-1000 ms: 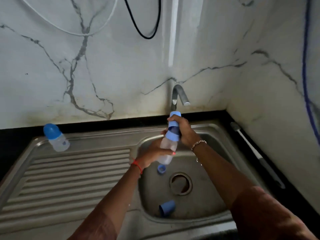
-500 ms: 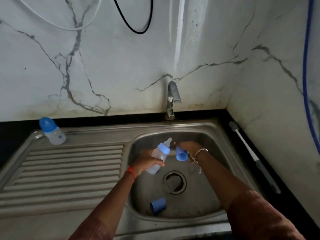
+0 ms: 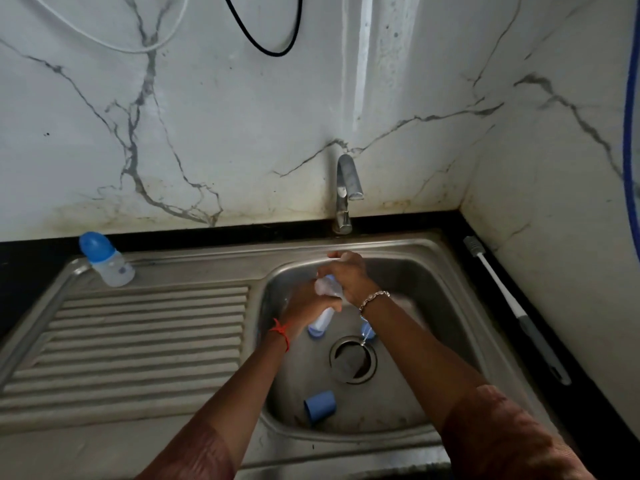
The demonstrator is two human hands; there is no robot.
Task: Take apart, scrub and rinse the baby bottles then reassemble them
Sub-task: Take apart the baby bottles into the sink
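Observation:
Over the sink basin (image 3: 446,306) both my hands hold one translucent baby bottle (image 3: 325,318), tilted and blurred. My left hand (image 3: 301,304) wraps its body from the left. My right hand (image 3: 348,277) is closed over its upper end, hiding the teat and blue collar. One blue cap (image 3: 320,405) lies on its side on the basin floor near the front. Another blue piece (image 3: 367,330) sits by the drain (image 3: 353,358), partly hidden by my right wrist. A second bottle (image 3: 107,261) with its blue cap on stands at the back left of the drainboard.
A steel tap (image 3: 347,188) rises behind the basin, with no water visible. A long bottle brush (image 3: 512,306) lies on the black counter along the right wall. The ribbed drainboard (image 3: 138,341) stretches to the left. Cables hang on the marble wall.
My right hand pulled the blue cap off the bottle, and both hands dropped from the tap into the basin. The right hand has let go of the cap and now grips the bottle's top.

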